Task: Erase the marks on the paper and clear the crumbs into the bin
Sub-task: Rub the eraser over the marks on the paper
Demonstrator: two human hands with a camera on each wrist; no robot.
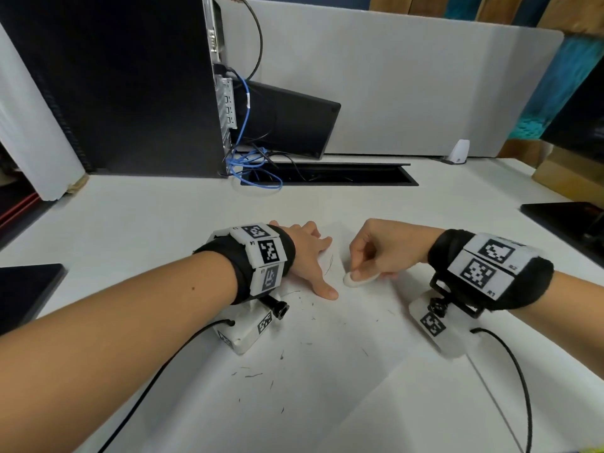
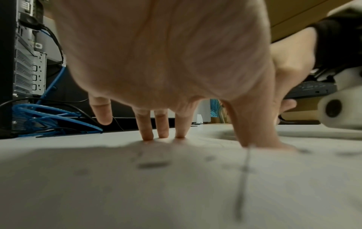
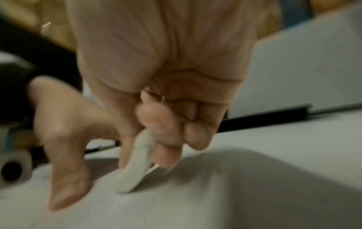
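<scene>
The paper (image 1: 343, 338) is pinned flat to the desk (image 1: 147, 217) by the left hand (image 1: 307, 256), its fingers spread and straight, the thumb pressed down just beside the eraser (image 1: 358, 278); the eraser, a flat white oval, is pinched between the thumb and curled fingers of the right hand (image 1: 379, 250), with its lower edge set on the sheet. A faint pencil mark (image 1: 329, 264) is left between the two hands, just inside the left thumb; dark crumbs (image 1: 255, 376) are scattered nearer the body, behind both wrists. No bin is seen in any view. Several risks may be judged: the sheet could be creased or torn if the stroke is driven toward the pinning thumb or the hold is relaxed; graphite could be smeared by a soiled eraser edge; crumbs could be swept off the desk by the wrist mounts if the forearms are dragged.
</scene>
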